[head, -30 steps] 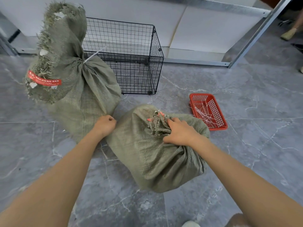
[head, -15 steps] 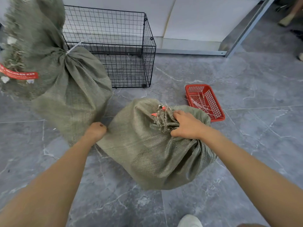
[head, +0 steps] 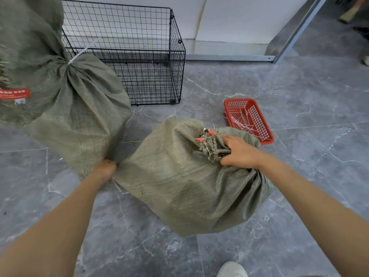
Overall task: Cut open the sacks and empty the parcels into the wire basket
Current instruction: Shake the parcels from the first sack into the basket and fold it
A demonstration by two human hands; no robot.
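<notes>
A full green woven sack (head: 179, 182) lies on the grey floor in front of me. My right hand (head: 239, 151) grips its bunched, frayed neck, which carries red tags. My left hand (head: 104, 169) clutches the sack's lower left corner. A second green sack (head: 75, 108) stands upright at the left, tied shut with a white zip tie (head: 76, 56) and bearing a red label. Behind it stands the black wire basket (head: 175, 56), with nothing inside.
A small red plastic basket (head: 257, 118) holding several cut white ties sits on the floor to the right of the near sack. A white wall and a metal frame post (head: 295, 31) run along the back. My shoe (head: 231, 269) shows at the bottom edge.
The near sack has been dragged toward me and a little to the right, both hands keeping their hold. My view has moved closer to the sacks and the basket.
</notes>
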